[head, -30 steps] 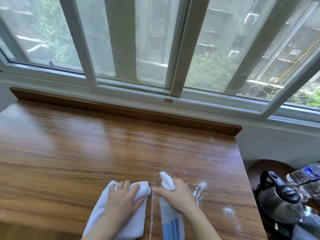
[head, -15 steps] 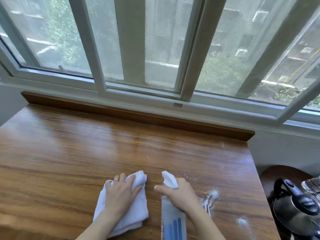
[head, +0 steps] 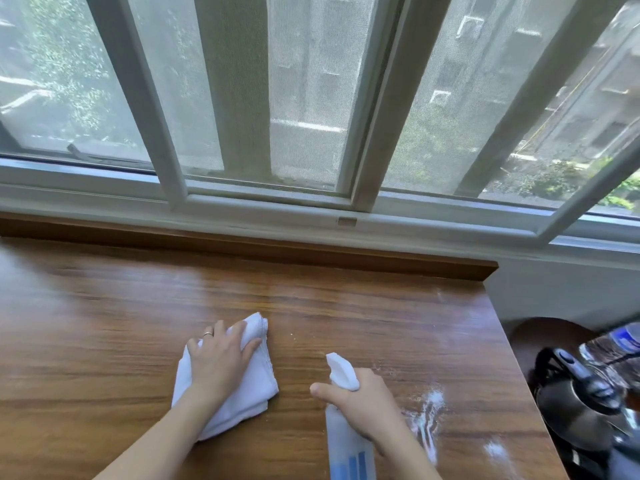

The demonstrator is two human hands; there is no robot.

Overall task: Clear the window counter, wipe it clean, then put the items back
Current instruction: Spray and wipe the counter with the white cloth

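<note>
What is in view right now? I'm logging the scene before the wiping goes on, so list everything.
wooden window counter: one, brown, below the window
white folded cloth: one, on the counter, under the left hand
translucent spray bottle with white nozzle: one, blue-striped label, in the right hand
white spray residue: patches, counter's right part
dark metal kettle: one, right of the counter
clear plastic water bottle: one, blue label, blurred, behind the kettle
left hand: flat on the cloth, ring on one finger
right hand: fingers round the bottle

Daylit sliding window, white wall below.
</note>
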